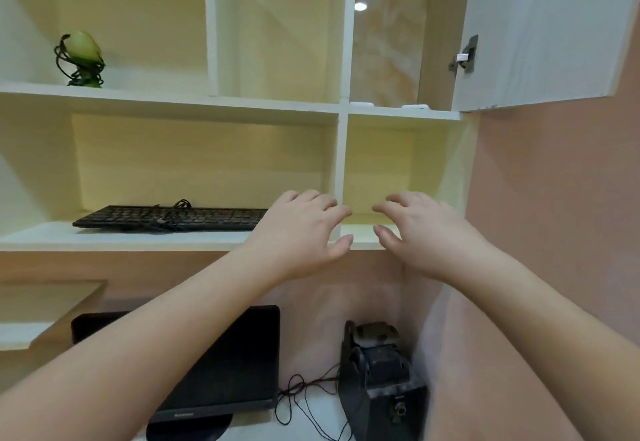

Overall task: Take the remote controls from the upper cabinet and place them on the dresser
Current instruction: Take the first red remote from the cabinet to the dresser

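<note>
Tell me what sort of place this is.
Probably a home study or bedroom desk corner: a black keyboard lies on a wall shelf, a monitor stands below, and an upper cabinet with its door open shows two white remote controls.

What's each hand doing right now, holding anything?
Left hand: open, fingers spread, holding nothing.
Right hand: open, fingers loosely bent, holding nothing.
</note>
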### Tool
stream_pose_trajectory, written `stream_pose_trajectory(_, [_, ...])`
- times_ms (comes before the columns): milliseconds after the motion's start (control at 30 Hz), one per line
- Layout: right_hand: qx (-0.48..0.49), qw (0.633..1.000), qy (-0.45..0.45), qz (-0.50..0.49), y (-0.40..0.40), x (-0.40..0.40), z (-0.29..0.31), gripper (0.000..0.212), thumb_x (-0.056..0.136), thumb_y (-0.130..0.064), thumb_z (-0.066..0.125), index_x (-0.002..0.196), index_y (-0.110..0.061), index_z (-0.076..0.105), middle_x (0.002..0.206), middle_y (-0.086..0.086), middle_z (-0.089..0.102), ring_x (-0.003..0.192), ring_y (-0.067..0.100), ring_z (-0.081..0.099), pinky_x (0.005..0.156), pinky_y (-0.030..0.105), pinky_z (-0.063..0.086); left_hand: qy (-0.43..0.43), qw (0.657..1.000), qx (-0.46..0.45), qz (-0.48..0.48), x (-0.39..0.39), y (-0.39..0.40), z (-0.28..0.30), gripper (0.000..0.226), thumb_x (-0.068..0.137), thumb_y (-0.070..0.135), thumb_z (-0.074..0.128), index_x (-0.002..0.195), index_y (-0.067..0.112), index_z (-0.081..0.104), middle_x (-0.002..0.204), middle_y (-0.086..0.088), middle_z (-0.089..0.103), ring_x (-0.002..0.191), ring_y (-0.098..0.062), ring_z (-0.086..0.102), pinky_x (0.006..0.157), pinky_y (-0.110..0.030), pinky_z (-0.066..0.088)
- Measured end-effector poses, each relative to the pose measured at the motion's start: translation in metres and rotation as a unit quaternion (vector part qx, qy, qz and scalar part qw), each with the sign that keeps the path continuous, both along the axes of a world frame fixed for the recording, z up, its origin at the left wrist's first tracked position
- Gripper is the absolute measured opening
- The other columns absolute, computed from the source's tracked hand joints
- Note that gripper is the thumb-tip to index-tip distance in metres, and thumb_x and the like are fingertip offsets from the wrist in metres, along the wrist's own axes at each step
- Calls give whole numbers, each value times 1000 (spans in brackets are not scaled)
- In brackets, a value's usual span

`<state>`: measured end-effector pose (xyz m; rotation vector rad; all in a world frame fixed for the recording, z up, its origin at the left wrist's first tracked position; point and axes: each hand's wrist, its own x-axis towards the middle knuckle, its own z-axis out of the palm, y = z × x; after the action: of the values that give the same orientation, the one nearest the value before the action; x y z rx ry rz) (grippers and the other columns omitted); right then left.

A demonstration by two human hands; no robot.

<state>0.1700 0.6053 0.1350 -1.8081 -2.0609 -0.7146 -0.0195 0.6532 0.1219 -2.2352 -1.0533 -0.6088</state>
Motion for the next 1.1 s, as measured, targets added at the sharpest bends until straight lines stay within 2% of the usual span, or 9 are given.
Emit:
stream_pose_trajectory(267, [16, 1000, -12, -2, 36, 34, 52, 46, 95, -49, 34, 136, -30, 43, 141, -2, 44, 128, 21, 40, 102, 41, 38, 3, 999, 42, -24, 35, 42, 51, 51, 92, 55, 31, 135, 30, 44, 135, 3, 52, 126, -18, 44, 100, -39, 34])
stream_pose_trajectory(467, [63, 998, -14, 13, 60, 71, 83, 43, 95, -46, 37, 134, -31, 45, 141, -3, 43, 127, 20, 41, 97, 37, 38, -3, 998, 66, -22, 72, 62, 95, 49, 93, 53, 32, 133, 29, 46, 132, 0, 55, 121, -21, 48, 99, -40, 37])
stream_pose_trajectory(600, [106, 993, 4, 56, 76, 93, 103, 40, 95, -43, 40, 131, -30, 49, 137, -4, 47, 122, 17, 45, 93, 32, 37, -20, 996, 88, -14, 92, 78, 115, 47, 92, 53, 34, 130, 30, 49, 124, 2, 60, 112, -21, 54, 89, -35, 39])
stream_pose_trajectory(667, [124, 989, 11, 76, 85, 100, 112, 39, 95, -42, 40, 131, -30, 48, 136, -4, 47, 122, 17, 44, 96, 33, 38, -32, 995, 98, -15, 101, 87, 124, 45, 92, 52, 35, 129, 30, 50, 124, 4, 60, 109, -20, 54, 83, -33, 37])
stream_pose_trajectory(900, [148, 979, 53, 129, 122, 112, 140, 38, 98, -34, 37, 134, -28, 45, 138, -4, 46, 126, 17, 41, 99, 33, 37, -68, 993, 89, 26, 114, 119, 156, 40, 92, 49, 37, 125, 31, 51, 117, 6, 60, 104, -18, 56, 81, -34, 46])
stream_pose_trajectory(1100, [141, 976, 79, 144, 158, 120, 161, 37, 99, -27, 35, 135, -26, 45, 137, -1, 46, 125, 19, 43, 98, 35, 38, -110, 992, 63, 12, 126, 142, 176, 39, 92, 38, 48, 128, 25, 50, 119, -1, 58, 107, -20, 54, 79, -30, 41])
